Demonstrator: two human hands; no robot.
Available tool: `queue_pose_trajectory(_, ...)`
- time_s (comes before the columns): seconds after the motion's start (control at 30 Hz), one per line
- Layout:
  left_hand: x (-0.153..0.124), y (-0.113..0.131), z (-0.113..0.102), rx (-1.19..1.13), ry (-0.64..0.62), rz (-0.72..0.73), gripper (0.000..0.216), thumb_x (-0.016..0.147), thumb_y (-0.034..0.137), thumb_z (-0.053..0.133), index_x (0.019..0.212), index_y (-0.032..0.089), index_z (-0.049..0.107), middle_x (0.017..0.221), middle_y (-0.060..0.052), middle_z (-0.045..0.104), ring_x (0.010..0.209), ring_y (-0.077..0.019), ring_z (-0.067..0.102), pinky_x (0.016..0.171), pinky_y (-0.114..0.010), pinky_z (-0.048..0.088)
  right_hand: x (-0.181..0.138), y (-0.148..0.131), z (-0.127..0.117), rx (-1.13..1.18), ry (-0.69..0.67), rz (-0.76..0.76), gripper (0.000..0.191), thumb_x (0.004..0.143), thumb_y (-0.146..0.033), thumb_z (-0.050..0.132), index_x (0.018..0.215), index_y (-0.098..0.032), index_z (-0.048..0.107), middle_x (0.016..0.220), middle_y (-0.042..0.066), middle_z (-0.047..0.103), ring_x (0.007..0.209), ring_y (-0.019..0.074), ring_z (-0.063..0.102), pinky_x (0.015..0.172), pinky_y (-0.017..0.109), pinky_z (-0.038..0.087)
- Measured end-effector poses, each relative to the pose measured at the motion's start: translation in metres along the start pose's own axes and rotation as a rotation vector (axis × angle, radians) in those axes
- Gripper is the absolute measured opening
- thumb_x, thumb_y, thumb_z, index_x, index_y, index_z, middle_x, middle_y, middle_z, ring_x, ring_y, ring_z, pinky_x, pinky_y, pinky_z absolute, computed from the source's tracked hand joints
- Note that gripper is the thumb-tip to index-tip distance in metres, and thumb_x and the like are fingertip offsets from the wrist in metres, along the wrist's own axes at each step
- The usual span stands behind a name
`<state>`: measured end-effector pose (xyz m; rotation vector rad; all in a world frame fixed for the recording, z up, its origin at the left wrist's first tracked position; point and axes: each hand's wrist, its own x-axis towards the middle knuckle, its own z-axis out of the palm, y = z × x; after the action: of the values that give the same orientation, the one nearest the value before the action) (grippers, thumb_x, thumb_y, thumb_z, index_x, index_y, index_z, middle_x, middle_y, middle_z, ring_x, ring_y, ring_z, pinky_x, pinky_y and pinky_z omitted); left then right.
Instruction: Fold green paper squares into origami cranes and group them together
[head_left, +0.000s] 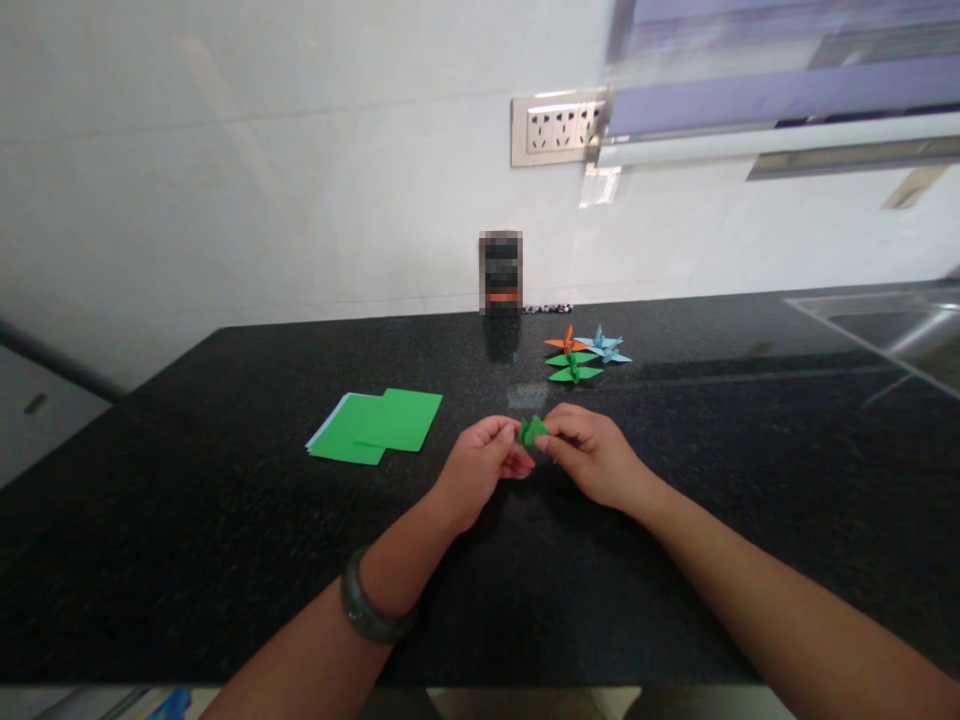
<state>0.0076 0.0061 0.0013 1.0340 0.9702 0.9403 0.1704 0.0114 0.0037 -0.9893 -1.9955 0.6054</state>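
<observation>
Both hands meet over the middle of the black stone counter. Between them is a small folded green paper piece. My left hand pinches its left side with curled fingers. My right hand pinches its right side the same way. A dark bangle sits on my left wrist. Behind the hands lie finished paper cranes: an orange one, a light blue one and two green ones.
A stack of green paper sheets lies to the left of the hands. A dark blurred object stands against the white wall. A socket strip is on the wall. A steel sink is at the right.
</observation>
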Motion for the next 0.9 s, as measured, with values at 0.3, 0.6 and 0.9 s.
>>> queue_pose_trajectory(0.3, 0.001, -0.002, -0.003, 0.295, 0.094, 0.19, 0.017, 0.067, 0.03, 0.065, 0.067, 0.014, 0.059, 0.06, 0.0, 0.061, 0.057, -0.0119, 0.056, 0.057, -0.024, 0.044, -0.001, 0.0, 0.007, 0.211, -0.049, 0.326, 0.015, 0.075, -0.024, 0.056, 0.062, -0.015, 0.058, 0.06, -0.001, 0.052, 0.051, 0.0095, 0.049, 0.048, 0.022, 0.04)
queue_pose_trajectory(0.6, -0.002, 0.003, -0.002, 0.276, 0.077, 0.181, 0.016, 0.07, 0.028, 0.062, 0.065, 0.014, 0.058, 0.054, 0.002, 0.058, 0.05, -0.0089, 0.053, 0.051, -0.021, 0.041, 0.001, -0.004, 0.013, 0.542, 0.154, 0.342, 0.021, 0.065, -0.027, 0.068, 0.075, -0.019, 0.051, 0.059, -0.005, 0.051, 0.051, 0.0081, 0.048, 0.048, 0.021, 0.042)
queue_pose_trajectory(0.9, -0.003, -0.001, 0.0, 0.271, 0.087, 0.225, 0.014, 0.063, 0.02, 0.067, 0.075, 0.013, 0.064, 0.067, -0.003, 0.067, 0.061, -0.0143, 0.06, 0.059, -0.025, 0.046, 0.0, -0.001, 0.013, 0.345, 0.161, 0.297, 0.015, 0.071, -0.025, 0.063, 0.083, -0.018, 0.057, 0.067, -0.001, 0.055, 0.056, 0.0098, 0.05, 0.05, 0.023, 0.043)
